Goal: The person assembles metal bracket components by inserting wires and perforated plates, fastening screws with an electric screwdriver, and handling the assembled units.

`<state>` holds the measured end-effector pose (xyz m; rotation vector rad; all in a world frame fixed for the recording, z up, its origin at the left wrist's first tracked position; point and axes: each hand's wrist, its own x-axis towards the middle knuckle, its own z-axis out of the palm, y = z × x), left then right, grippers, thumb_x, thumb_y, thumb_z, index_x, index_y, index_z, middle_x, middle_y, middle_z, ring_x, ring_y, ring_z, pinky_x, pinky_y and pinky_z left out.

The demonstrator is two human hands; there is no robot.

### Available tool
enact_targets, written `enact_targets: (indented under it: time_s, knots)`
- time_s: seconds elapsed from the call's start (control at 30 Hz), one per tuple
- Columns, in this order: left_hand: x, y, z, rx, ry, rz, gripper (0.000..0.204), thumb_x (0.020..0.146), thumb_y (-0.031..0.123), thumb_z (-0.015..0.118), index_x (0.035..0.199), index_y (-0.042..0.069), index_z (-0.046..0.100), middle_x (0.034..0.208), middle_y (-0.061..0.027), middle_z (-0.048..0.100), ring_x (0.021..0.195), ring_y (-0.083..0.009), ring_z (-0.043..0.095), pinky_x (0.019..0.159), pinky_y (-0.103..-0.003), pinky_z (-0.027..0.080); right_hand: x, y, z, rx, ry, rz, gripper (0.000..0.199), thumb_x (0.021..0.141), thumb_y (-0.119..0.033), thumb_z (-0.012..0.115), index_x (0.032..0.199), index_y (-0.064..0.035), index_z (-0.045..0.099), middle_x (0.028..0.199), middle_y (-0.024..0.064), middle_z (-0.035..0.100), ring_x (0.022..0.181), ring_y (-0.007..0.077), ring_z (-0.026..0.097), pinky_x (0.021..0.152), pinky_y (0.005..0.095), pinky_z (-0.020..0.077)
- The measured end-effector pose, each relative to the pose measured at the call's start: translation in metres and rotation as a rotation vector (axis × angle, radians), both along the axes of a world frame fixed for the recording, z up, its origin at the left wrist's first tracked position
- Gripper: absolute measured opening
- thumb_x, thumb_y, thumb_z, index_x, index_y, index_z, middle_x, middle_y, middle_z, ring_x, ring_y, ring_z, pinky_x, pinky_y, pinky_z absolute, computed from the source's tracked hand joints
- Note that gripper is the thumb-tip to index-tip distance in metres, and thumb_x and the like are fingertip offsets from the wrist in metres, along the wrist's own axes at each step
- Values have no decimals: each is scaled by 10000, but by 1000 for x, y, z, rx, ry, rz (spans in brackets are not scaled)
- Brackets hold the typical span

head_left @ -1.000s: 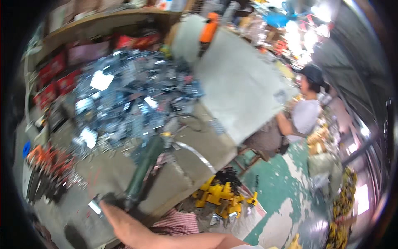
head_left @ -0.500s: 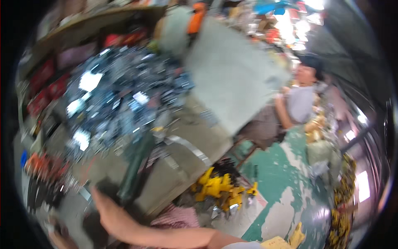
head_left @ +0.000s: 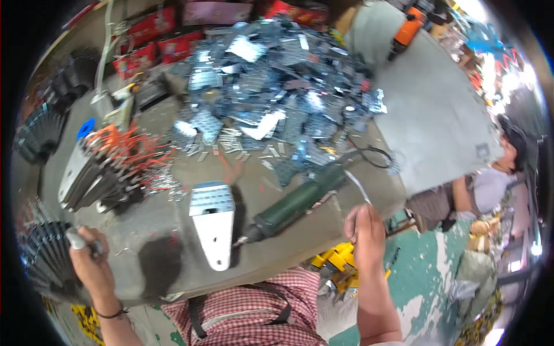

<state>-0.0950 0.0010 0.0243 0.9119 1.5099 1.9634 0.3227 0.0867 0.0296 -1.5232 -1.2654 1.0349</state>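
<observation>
My left hand is at the table's left edge, beside a fan of dark thin parts. Its fingers are curled; a small whitish thing shows at them, too blurred to name. Over the table's right front edge, my right hand is closed in a pinch on a thin white strip that curves up from the fingers. Between my hands lies a white tapered part with a shiny patterned plate across its wide end. Just right of it rests a green electric screwdriver, its bit close to the part.
A large heap of shiny bluish plates covers the table's back. Small metal pins and orange wires lie to the left, near stacked white-and-dark parts. An orange power tool is at the far right. A person sits at right.
My view has swung and steadied, so the table appears shifted and turned. The arm stretched across the lower left is no longer there; my hands are now apart, at left and right.
</observation>
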Motion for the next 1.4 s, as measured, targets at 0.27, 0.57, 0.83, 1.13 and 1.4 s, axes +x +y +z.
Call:
enact_targets:
  time_s: [0.27, 0.57, 0.83, 1.13, 1.4]
  knots:
    - [25, 31, 12, 18, 107, -284, 349, 933, 364, 429, 806, 39, 446, 653, -9, 348, 544, -93, 346, 461, -227, 248, 55, -61, -37, -45, -783, 798, 306, 920, -217, 404, 1109, 4, 498, 955, 181, 563, 883, 293, 566, 804, 378, 435]
    - [26, 11, 12, -63, 91, -125, 292, 938, 314, 401, 895, 37, 483, 768, -44, 475, 601, -100, 421, 509, -216, 298, -26, 22, 23, 407, -1000, 722, 210, 818, -119, 522, 954, 38, 496, 671, 72, 534, 581, 219, 547, 529, 357, 462]
    - [12, 6, 11, -11, 42, -266, 360, 942, 362, 405, 979, 20, 508, 784, -39, 465, 618, -97, 384, 538, -215, 277, -68, 36, 92, -38, -548, 721, 225, 901, -209, 439, 828, -7, 505, 639, 39, 497, 583, 158, 509, 524, 312, 432]
    - [10, 5, -43, -357, 59, -263, 294, 900, 278, 502, 1040, 21, 529, 910, -70, 514, 736, -93, 485, 558, -192, 371, -2, 59, 131, 270, -835, 571, 342, 945, -268, 368, 773, -21, 530, 561, 34, 480, 544, 166, 490, 535, 330, 417]
    - [110, 39, 14, -433, 698, -568, 189, 709, 8, 618, 888, 8, 558, 855, -126, 537, 771, -260, 571, 668, -339, 448, -12, -11, 26, -446, -269, 559, 164, 875, -189, 563, 876, -26, 582, 659, 44, 562, 630, 86, 505, 568, 250, 414]
